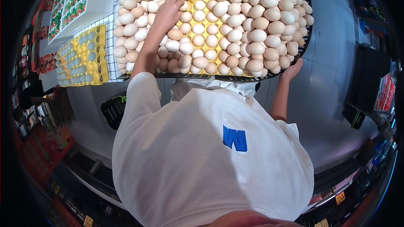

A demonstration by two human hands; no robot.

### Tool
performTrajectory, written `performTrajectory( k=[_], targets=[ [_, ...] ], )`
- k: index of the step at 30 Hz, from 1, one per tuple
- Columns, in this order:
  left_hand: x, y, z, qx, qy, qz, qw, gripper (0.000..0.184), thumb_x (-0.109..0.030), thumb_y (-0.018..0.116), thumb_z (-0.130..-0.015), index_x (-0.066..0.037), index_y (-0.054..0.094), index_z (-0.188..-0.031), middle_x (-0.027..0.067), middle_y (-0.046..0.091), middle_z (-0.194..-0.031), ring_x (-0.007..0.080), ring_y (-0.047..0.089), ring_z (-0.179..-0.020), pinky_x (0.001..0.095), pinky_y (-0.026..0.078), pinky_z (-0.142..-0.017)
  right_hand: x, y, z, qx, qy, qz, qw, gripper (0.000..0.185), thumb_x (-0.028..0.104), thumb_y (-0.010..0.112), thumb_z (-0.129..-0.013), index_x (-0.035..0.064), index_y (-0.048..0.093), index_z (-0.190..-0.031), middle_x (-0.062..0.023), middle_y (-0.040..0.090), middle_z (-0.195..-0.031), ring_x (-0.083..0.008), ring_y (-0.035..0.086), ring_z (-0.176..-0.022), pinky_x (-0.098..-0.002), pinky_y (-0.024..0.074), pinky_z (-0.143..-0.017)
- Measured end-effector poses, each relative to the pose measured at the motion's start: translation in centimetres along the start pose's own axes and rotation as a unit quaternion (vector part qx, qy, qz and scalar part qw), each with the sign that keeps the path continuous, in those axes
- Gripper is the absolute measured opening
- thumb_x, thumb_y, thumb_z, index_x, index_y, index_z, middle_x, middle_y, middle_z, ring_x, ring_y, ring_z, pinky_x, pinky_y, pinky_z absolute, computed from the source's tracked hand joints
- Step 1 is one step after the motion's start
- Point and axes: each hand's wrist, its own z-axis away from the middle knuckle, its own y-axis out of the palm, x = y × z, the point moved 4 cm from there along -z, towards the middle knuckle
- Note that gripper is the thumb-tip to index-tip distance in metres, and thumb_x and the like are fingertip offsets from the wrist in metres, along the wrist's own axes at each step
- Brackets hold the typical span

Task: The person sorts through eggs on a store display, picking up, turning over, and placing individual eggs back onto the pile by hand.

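Observation:
A large black basket [310,38] is heaped with brown and cream eggs [256,35]. Down its middle runs a yellow egg tray [205,28], partly filled with eggs standing in its cups. My left hand [168,13] reaches over the heap to the tray's left edge, its fingers curled around an egg [184,6]. At the basket's near right corner, my right hand [292,70] grips the rim from outside; some of its fingers are hidden behind the edge.
Left of the basket, more yellow trays [101,54] hold pale eggs. A white box of red and green packs [71,6] sits beyond them. White wire mesh [110,46] borders the basket's left side. Shop shelves [378,88] stand at the right.

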Motion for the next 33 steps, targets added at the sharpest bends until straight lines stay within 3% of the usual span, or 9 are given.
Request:
performTrajectory(
  k=[8, 14, 17, 21, 24, 27, 29, 33],
  targets=[
    [1.6, 1.5, -2.3, 0.042, 0.034, -0.024, 0.998, 0.034, -0.001, 0.064, -0.074, -0.006, 0.062, -0.108, 0.0108, 0.062, -0.107, 0.0298, 0.058, -0.103, 0.0409, 0.049, -0.087, 1.1, 0.3, 0.7, 0.007, -0.012, 0.023, 1.0, 0.049, 0.031, 0.036, -0.1, -0.0053, 0.046, -0.131, -0.0166, 0.051, -0.13, -0.0275, 0.049, -0.117, -0.0377, 0.0367, -0.101],
    [1.1, 0.1, -2.7, 0.087, 0.036, -0.006, 0.996, 0.036, -0.004, 0.068, -0.072, -0.006, 0.062, -0.107, 0.0121, 0.065, -0.099, 0.0309, 0.06, -0.098, 0.0413, 0.049, -0.085, 1.0, 0.3, 0.6, 0.028, -0.019, 0.011, 0.999, 0.049, 0.032, 0.036, -0.1, -0.0049, 0.046, -0.13, -0.0158, 0.051, -0.127, -0.0271, 0.05, -0.116, -0.0375, 0.0374, -0.101],
    [0.7, -1.2, -2.3, 0.071, 0.02, -0.003, 0.997, 0.034, -0.01, 0.07, -0.073, -0.005, 0.062, -0.105, 0.0131, 0.065, -0.097, 0.0316, 0.06, -0.098, 0.042, 0.049, -0.084, 1.1, 0.3, 0.7, 0.018, -0.005, 0.008, 1.0, 0.049, 0.032, 0.037, -0.1, -0.0046, 0.046, -0.131, -0.0158, 0.051, -0.128, -0.0266, 0.05, -0.116, -0.0371, 0.0379, -0.1],
    [3.0, -3.1, -2.1, -0.017, -0.086, 0.078, 0.993, 0.042, -0.025, 0.075, -0.072, -0.003, 0.063, -0.105, 0.0131, 0.067, -0.098, 0.0269, 0.063, -0.094, 0.0373, 0.051, -0.083, 0.4, 0.0, 0.4, -0.014, -0.013, 0.026, 0.999, 0.043, 0.028, 0.037, -0.099, -0.0022, 0.052, -0.126, -0.0122, 0.055, -0.124, -0.0233, 0.053, -0.112, -0.036, 0.0398, -0.098],
    [4.9, -5.4, -1.5, -0.105, -0.173, 0.189, 0.961, 0.051, -0.034, 0.077, -0.073, -0.001, 0.064, -0.109, 0.0115, 0.069, -0.098, 0.0167, 0.065, -0.09, 0.0308, 0.053, -0.081, 0.2, 0.1, 0.3, -0.003, -0.005, 0.005, 1.0, 0.043, 0.029, 0.038, -0.099, -0.0022, 0.052, -0.126, -0.0119, 0.055, -0.124, -0.0233, 0.053, -0.113, -0.0359, 0.0399, -0.098],
    [6.3, -6.8, -1.1, -0.142, -0.185, 0.212, 0.949, 0.05, -0.035, 0.077, -0.077, 0.001, 0.063, -0.109, 0.0096, 0.069, -0.097, 0.015, 0.064, -0.088, 0.0285, 0.053, -0.08, -0.1, -0.1, -0.2, -0.007, -0.024, 0.023, 0.999, 0.044, 0.03, 0.038, -0.099, -0.0021, 0.051, -0.126, -0.0121, 0.054, -0.125, -0.0231, 0.053, -0.113, -0.0357, 0.0399, -0.098],
    [6.6, -6.9, -0.7, -0.179, -0.206, 0.434, 0.859, 0.047, -0.034, 0.073, -0.083, 0.003, 0.062, -0.108, 0.0085, 0.068, -0.096, 0.0142, 0.064, -0.086, 0.0258, 0.052, -0.078, 0.4, 0.1, 0.3, -0.002, 0.006, -0.005, 1.0, 0.045, 0.03, 0.038, -0.098, -0.0024, 0.051, -0.127, -0.0128, 0.054, -0.126, -0.0237, 0.052, -0.114, -0.0358, 0.0399, -0.098],
    [7.0, -6.6, 0.1, -0.177, -0.241, 0.486, 0.821, 0.037, -0.029, 0.067, -0.089, 0.003, 0.062, -0.107, 0.007, 0.067, -0.093, 0.0115, 0.063, -0.084, 0.022, 0.051, -0.073, -0.7, -0.4, -0.4, -0.007, -0.009, 0.007, 1.0, 0.046, 0.03, 0.038, -0.098, -0.003, 0.05, -0.128, -0.0137, 0.054, -0.126, -0.0247, 0.052, -0.114, -0.0363, 0.0399, -0.099]
  ],
)
